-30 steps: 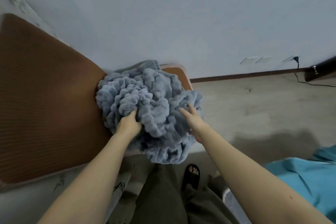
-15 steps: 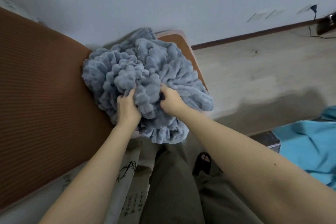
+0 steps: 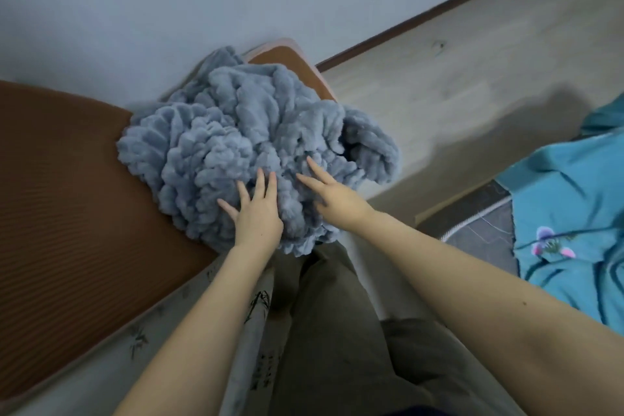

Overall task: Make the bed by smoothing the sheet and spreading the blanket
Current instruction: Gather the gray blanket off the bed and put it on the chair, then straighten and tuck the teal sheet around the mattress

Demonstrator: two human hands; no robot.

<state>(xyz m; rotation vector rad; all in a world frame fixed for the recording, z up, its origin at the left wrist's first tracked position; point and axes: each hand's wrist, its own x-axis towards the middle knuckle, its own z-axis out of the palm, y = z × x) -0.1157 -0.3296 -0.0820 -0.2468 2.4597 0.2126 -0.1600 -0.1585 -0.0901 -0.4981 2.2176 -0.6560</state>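
My left hand [image 3: 258, 218] and right hand [image 3: 334, 196], fingers spread flat on the bunched grey blanket [image 3: 250, 145], brown mat [image 3: 67, 196] at nine o'clock.

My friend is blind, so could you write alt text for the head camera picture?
Two bare hands, left hand and right hand, rest open with fingers spread on a bunched grey-blue fluffy blanket heaped at the corner of a brown ribbed mattress pad. A crumpled teal cloth lies at right.

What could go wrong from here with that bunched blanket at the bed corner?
The grey blanket is piled at the corner of the brown mat and overhangs its edge, so it may slide to the floor. Both the left hand and the right hand lie open on it, gripping nothing.
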